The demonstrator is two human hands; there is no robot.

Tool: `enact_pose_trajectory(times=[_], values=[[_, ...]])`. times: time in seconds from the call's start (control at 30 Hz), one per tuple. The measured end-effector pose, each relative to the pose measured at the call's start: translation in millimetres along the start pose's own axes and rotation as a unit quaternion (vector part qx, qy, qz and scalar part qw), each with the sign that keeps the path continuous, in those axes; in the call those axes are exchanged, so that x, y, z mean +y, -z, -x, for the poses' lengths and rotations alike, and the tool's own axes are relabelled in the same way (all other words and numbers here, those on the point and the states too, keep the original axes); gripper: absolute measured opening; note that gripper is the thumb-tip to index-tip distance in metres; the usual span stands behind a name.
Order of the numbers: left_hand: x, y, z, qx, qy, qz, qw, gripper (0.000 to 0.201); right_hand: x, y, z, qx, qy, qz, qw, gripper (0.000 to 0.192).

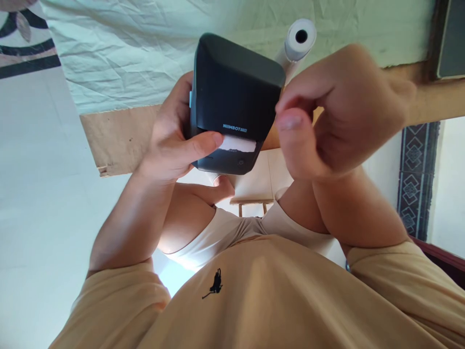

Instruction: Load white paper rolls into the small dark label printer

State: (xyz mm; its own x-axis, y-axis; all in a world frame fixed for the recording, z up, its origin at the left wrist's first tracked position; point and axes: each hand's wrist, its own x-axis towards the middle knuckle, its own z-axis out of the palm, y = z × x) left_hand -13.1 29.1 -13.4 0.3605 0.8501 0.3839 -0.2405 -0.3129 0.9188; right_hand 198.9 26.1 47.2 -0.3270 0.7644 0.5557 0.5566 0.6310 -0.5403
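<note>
My left hand grips a black label printer marked NIIMBOT, held up in front of my chest. Its thumb lies across the front, touching a white label strip that sticks out of the slot. My right hand hovers just to the right of the printer with its fingers curled and the thumb bent in; I see nothing in it. A white paper roll with a hollow core shows behind the printer's upper right corner.
A table with a crumpled pale green cloth and a bare brown wooden edge lies beyond the hands. White floor spreads at the left. A patterned dark tile band runs down the right side. My tan shirt fills the bottom.
</note>
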Motion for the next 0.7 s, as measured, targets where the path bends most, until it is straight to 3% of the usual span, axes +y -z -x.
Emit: enact_pose_trajectory(times=[0.07, 0.13, 0.23, 0.37, 0.53, 0.7], values=[[5.6, -5.7, -0.6, 0.013, 0.007, 0.026, 1.0, 0.065, -6.5, 0.7, -0.6, 0.057, 0.07, -0.009, 0.996, 0.024], [10.1, -9.3, -1.4, 0.03, 0.023, 0.033, 0.999, 0.055, -8.8, 2.0, 0.3, 0.063, 0.101, 0.001, 0.993, 0.026], [10.0, -8.5, -2.4, 0.018, 0.006, 0.023, 1.0, 0.054, -8.8, 4.0, 1.3, 0.01, 0.07, 0.027, 0.997, 0.025], [6.9, -5.8, -2.0, -0.003, -0.019, 0.017, 1.0, 0.062, -8.3, 4.1, 1.0, -0.015, 0.065, 0.037, 0.997, 0.024], [10.3, -8.6, -1.6, 0.021, 0.025, 0.02, 0.999, 0.054, -7.0, 0.1, -0.2, 0.034, 0.083, 0.077, 0.993, 0.042], [-3.5, 1.6, -3.4, -0.044, -0.049, 0.008, 0.998, 0.081, -7.9, 0.1, -1.6, 0.037, 0.076, 0.127, 0.988, 0.051]])
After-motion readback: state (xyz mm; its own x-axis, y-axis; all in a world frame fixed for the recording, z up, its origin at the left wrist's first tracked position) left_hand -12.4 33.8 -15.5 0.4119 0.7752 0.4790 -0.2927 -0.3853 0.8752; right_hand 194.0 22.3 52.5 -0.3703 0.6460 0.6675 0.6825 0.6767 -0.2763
